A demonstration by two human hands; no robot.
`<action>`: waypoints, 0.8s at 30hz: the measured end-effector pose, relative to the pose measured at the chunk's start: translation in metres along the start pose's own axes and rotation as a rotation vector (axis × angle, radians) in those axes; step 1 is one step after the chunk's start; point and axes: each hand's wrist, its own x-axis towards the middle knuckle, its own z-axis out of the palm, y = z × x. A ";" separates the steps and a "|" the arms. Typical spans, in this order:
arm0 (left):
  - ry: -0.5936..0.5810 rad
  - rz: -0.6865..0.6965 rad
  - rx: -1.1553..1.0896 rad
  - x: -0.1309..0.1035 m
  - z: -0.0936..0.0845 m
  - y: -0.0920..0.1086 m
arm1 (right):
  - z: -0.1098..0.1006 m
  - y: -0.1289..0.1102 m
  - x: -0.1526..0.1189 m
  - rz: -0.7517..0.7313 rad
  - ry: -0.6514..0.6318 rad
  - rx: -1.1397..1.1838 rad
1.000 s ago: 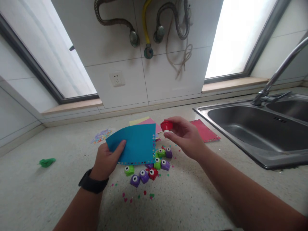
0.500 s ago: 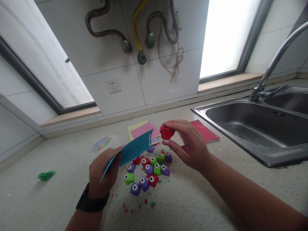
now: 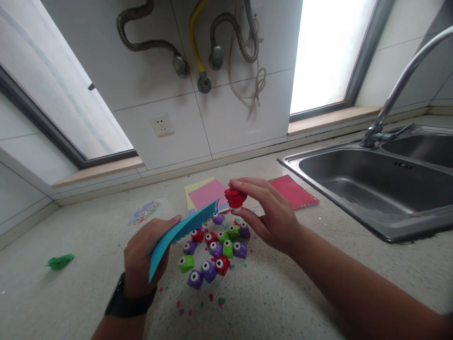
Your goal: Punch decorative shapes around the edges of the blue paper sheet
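Note:
A bent sheet of blue paper [image 3: 184, 225] with small holes punched along its edges is pinched in my left hand [image 3: 145, 248], which wears a black band on the wrist. My right hand [image 3: 271, 212] grips a red craft punch [image 3: 235, 198] between thumb and fingers, close to the paper's far right corner. Whether the paper's edge sits inside the punch slot I cannot tell. Below the paper, several purple, green and red craft punches lie on the counter, among them a green punch [image 3: 186, 263] and a purple punch [image 3: 195, 279].
Pink paper [image 3: 207, 192] and yellow paper lie stacked behind the punches. A red sheet [image 3: 293, 191] with punched edges is near the steel sink [image 3: 339, 182]. Paper bits scatter the counter. A green scrap [image 3: 60, 261] and a patch of colourful pieces [image 3: 144, 212] are at left.
The red punch has moved left to the blue paper's corner. The blue paper has tilted, now seen more edge-on. The view has shifted slightly.

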 end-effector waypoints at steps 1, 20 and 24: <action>-0.004 0.003 -0.001 0.000 0.000 0.000 | 0.000 0.000 0.000 -0.002 -0.006 -0.007; -0.066 -0.051 -0.143 0.010 0.001 0.005 | 0.004 0.006 -0.002 0.216 -0.199 0.185; -0.069 -0.298 -0.169 0.004 0.004 0.006 | 0.005 0.010 -0.003 0.392 -0.231 0.327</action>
